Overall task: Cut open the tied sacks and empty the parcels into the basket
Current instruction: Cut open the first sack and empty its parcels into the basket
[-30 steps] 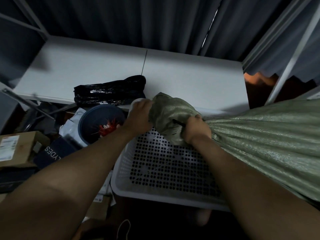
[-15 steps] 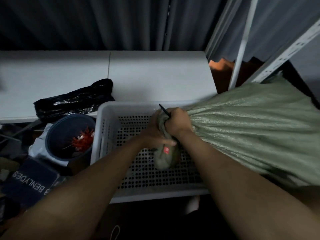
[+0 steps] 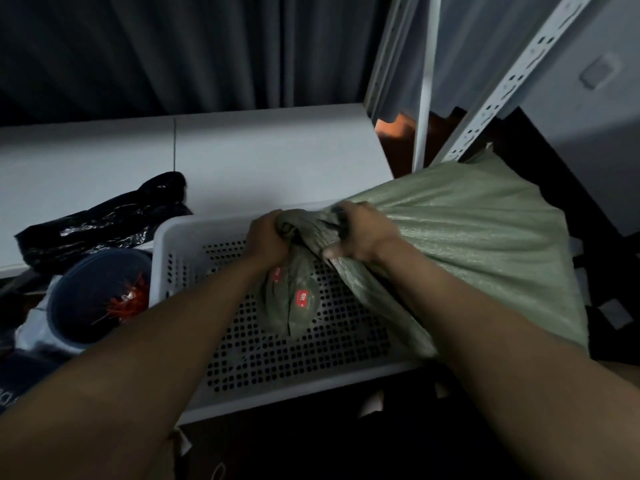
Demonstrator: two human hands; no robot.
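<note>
A bulging green woven sack (image 3: 478, 244) lies tilted across the right rim of the white perforated basket (image 3: 166, 244). Its gathered neck hangs down into the basket, with red labels on the loose end (image 3: 294, 306). My left hand (image 3: 266, 237) grips the neck from the left. My right hand (image 3: 363, 233) grips the neck from the right, and a dark thin object shows at its fingers; I cannot tell what it is. No parcels show in the basket.
A blue bucket (image 3: 76, 327) with red ties inside stands left of the basket. A black plastic bag (image 3: 104, 220) lies on the white table (image 3: 277, 154) behind. A metal shelf upright (image 3: 512, 74) rises at the right.
The sack has been pulled further over the basket, and its loose end now hangs lower inside. Both hands have shifted along the neck and spread slightly apart.
</note>
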